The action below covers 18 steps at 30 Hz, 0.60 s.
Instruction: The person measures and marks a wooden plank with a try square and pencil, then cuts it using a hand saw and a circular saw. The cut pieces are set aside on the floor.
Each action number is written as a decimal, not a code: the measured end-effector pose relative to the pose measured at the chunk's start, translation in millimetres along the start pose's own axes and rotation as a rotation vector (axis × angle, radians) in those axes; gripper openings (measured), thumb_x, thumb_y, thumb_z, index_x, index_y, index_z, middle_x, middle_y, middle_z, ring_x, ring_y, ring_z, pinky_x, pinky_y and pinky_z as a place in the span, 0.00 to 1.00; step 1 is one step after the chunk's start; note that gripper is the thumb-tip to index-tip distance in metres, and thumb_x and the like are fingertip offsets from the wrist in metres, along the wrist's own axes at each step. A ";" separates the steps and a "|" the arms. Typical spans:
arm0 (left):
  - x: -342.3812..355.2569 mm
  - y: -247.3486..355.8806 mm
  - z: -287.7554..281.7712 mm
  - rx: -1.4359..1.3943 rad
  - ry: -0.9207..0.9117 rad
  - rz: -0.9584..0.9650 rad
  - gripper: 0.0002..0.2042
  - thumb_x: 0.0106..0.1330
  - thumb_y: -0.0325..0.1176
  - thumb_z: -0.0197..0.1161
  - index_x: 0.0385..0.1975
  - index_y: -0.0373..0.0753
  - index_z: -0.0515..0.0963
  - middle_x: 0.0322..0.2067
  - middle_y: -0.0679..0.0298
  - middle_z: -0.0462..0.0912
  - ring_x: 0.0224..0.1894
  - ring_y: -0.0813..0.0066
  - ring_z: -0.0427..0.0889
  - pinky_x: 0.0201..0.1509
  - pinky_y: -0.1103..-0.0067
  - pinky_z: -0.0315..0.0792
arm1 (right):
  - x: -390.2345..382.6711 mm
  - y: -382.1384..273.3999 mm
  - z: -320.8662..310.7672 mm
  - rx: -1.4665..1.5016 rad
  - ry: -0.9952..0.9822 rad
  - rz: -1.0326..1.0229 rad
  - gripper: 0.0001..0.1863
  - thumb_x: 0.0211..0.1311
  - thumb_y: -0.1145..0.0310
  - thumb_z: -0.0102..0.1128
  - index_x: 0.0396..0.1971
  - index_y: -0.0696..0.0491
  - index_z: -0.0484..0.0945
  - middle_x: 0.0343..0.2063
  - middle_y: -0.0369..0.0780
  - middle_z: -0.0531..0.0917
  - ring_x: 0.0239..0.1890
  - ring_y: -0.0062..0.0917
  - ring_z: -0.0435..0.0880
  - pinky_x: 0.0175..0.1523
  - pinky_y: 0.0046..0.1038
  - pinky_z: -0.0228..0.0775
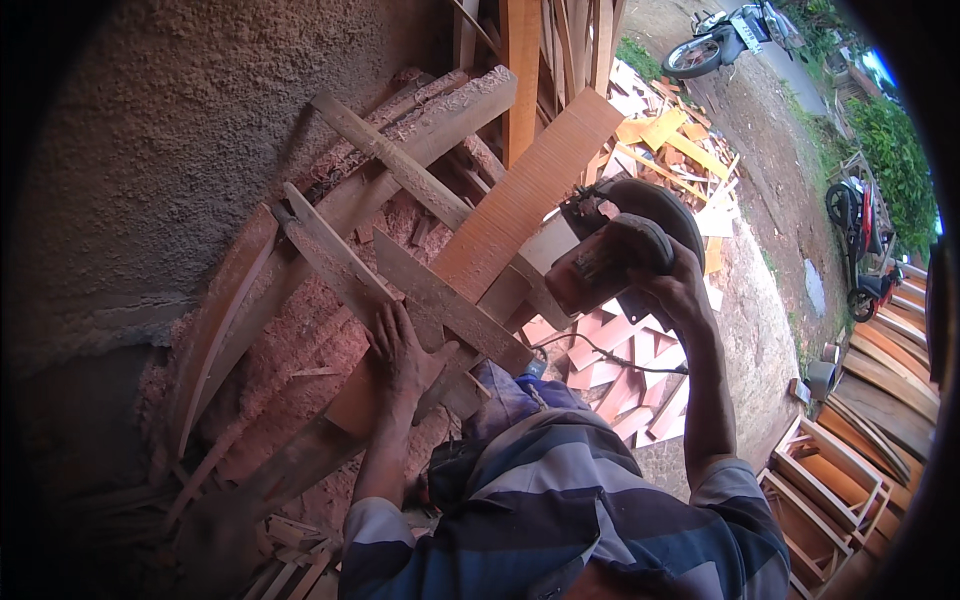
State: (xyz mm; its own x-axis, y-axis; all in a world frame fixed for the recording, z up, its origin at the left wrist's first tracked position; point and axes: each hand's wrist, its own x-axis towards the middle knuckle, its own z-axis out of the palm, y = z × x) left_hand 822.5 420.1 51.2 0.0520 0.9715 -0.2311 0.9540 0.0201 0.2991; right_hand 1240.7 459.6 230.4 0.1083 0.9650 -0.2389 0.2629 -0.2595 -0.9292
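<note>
My right hand (675,290) is closed on a hand-held power tool, which looks like an electric planer (600,265), with a reddish-brown motor body and a dark curved part. It is raised and tilted above the work, right of a long orange-brown board (530,195) with fine ripple marks across it. My left hand (400,345) lies with its fingers stretched and thumb apart at the end of a narrow wooden piece (335,250). Beside it, a grey-brown tapered board (450,300) slants across the ripple-marked board's near end.
A rough timber frame (420,130) covered in shavings leans near the wall (220,120). Pink shavings (310,350) heap beneath it. Offcuts (640,370) lie at right, with a black cord (620,358) above them. Wooden frames (820,480) stand lower right; a motorcycle (725,40) is beyond.
</note>
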 end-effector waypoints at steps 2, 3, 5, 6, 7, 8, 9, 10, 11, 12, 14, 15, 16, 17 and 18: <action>2.6 -2.5 8.2 -0.034 0.074 0.067 0.60 0.55 0.65 0.72 0.79 0.33 0.48 0.77 0.39 0.50 0.81 0.40 0.46 0.79 0.42 0.40 | -22.2 1.4 -6.3 0.042 0.000 0.026 0.28 0.54 0.79 0.71 0.58 0.58 0.79 0.50 0.39 0.86 0.52 0.25 0.84 0.63 0.30 0.73; 1.6 -3.0 13.2 -0.070 0.089 0.043 0.58 0.54 0.62 0.72 0.78 0.33 0.50 0.76 0.38 0.52 0.80 0.39 0.48 0.79 0.41 0.42 | -32.9 2.5 -8.7 0.027 0.023 0.074 0.28 0.54 0.79 0.71 0.58 0.58 0.79 0.50 0.39 0.86 0.52 0.25 0.84 0.63 0.30 0.73; -1.7 -3.3 22.0 -0.147 0.193 0.057 0.55 0.54 0.58 0.73 0.76 0.31 0.54 0.75 0.37 0.55 0.78 0.38 0.52 0.78 0.40 0.46 | -53.7 6.2 -12.5 0.038 0.043 0.108 0.28 0.54 0.80 0.71 0.58 0.58 0.79 0.50 0.40 0.86 0.52 0.25 0.84 0.63 0.30 0.73; -4.3 -2.6 25.8 -0.126 0.262 0.076 0.54 0.54 0.57 0.72 0.75 0.31 0.55 0.75 0.37 0.56 0.78 0.38 0.52 0.78 0.40 0.46 | -63.8 9.2 -14.0 0.030 0.066 0.134 0.28 0.53 0.79 0.71 0.58 0.58 0.80 0.50 0.40 0.86 0.52 0.25 0.84 0.63 0.30 0.74; -6.5 -2.0 28.7 -0.102 0.296 0.058 0.53 0.55 0.57 0.72 0.75 0.31 0.55 0.74 0.37 0.57 0.78 0.38 0.53 0.78 0.40 0.46 | -72.3 13.0 -15.3 0.023 0.082 0.137 0.28 0.53 0.79 0.71 0.58 0.58 0.80 0.50 0.40 0.86 0.52 0.25 0.84 0.63 0.30 0.74; -7.6 -2.1 30.6 -0.064 0.255 -0.007 0.52 0.55 0.56 0.72 0.74 0.31 0.56 0.74 0.37 0.57 0.78 0.38 0.53 0.78 0.40 0.46 | -81.2 17.7 -16.5 0.014 0.097 0.144 0.28 0.53 0.79 0.71 0.58 0.58 0.80 0.50 0.40 0.86 0.52 0.25 0.84 0.63 0.31 0.74; -7.9 -2.9 31.9 -0.037 0.322 0.021 0.52 0.54 0.56 0.72 0.74 0.31 0.57 0.73 0.37 0.59 0.76 0.37 0.55 0.77 0.41 0.48 | -90.3 22.9 -18.0 -0.002 0.112 0.159 0.28 0.53 0.78 0.71 0.58 0.58 0.80 0.50 0.40 0.86 0.52 0.25 0.84 0.62 0.31 0.74; -6.4 -4.5 32.2 0.006 0.317 0.003 0.52 0.54 0.56 0.72 0.74 0.31 0.57 0.72 0.38 0.61 0.75 0.36 0.57 0.76 0.42 0.50 | -100.0 27.9 -20.0 0.018 0.117 0.165 0.28 0.53 0.78 0.71 0.58 0.58 0.80 0.49 0.40 0.87 0.50 0.24 0.85 0.61 0.30 0.75; -4.6 -6.9 32.1 0.086 0.363 0.015 0.52 0.53 0.56 0.72 0.73 0.31 0.58 0.70 0.38 0.62 0.73 0.36 0.59 0.76 0.42 0.51 | -109.4 33.1 -22.2 0.012 0.132 0.194 0.28 0.53 0.77 0.70 0.57 0.58 0.80 0.48 0.40 0.87 0.50 0.24 0.85 0.60 0.30 0.75; -2.9 -9.2 32.5 -0.007 0.300 -0.011 0.52 0.53 0.56 0.73 0.73 0.31 0.59 0.68 0.38 0.64 0.71 0.36 0.61 0.75 0.43 0.53 | -116.1 37.8 -24.6 0.006 0.134 0.214 0.27 0.53 0.77 0.70 0.57 0.58 0.80 0.48 0.39 0.87 0.49 0.24 0.85 0.59 0.29 0.76; 1.5 -14.4 33.1 -0.090 0.330 0.020 0.51 0.51 0.56 0.73 0.72 0.31 0.62 0.64 0.39 0.68 0.67 0.36 0.65 0.73 0.45 0.56 | -128.8 46.5 -27.0 0.037 0.147 0.257 0.27 0.53 0.76 0.69 0.57 0.58 0.80 0.46 0.39 0.87 0.46 0.23 0.85 0.56 0.28 0.77; 4.1 -16.8 33.9 -0.135 0.322 0.028 0.51 0.50 0.56 0.74 0.71 0.30 0.63 0.63 0.39 0.68 0.65 0.36 0.66 0.72 0.46 0.57 | -132.6 50.5 -27.1 0.053 0.153 0.257 0.27 0.53 0.77 0.69 0.56 0.58 0.80 0.46 0.39 0.87 0.46 0.23 0.85 0.56 0.28 0.77; 5.8 -18.2 35.8 -0.161 0.344 0.048 0.51 0.50 0.56 0.74 0.71 0.30 0.64 0.62 0.39 0.69 0.64 0.36 0.66 0.71 0.46 0.58 | -137.0 53.7 -28.1 0.067 0.162 0.258 0.26 0.53 0.77 0.68 0.56 0.58 0.80 0.45 0.39 0.87 0.45 0.23 0.85 0.55 0.28 0.77; 6.6 -19.1 37.9 -0.186 0.319 0.039 0.51 0.49 0.56 0.75 0.70 0.30 0.65 0.60 0.40 0.69 0.63 0.37 0.67 0.70 0.47 0.59 | -140.5 56.9 -28.0 0.081 0.164 0.264 0.26 0.53 0.77 0.68 0.56 0.58 0.80 0.45 0.39 0.87 0.45 0.23 0.85 0.55 0.27 0.77; 7.8 -20.2 39.1 -0.192 0.366 0.083 0.51 0.49 0.56 0.75 0.70 0.29 0.65 0.60 0.39 0.69 0.63 0.37 0.67 0.70 0.48 0.59 | -143.9 59.2 -28.7 0.107 0.175 0.291 0.25 0.52 0.77 0.68 0.54 0.58 0.81 0.43 0.38 0.86 0.43 0.22 0.84 0.53 0.27 0.77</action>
State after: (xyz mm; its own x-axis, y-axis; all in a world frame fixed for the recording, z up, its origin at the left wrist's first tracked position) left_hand 815.2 418.0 7.2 -0.0153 0.9907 0.1350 0.8770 -0.0516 0.4777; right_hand 1268.2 304.2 217.9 0.3286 0.8280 -0.4544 0.0960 -0.5079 -0.8561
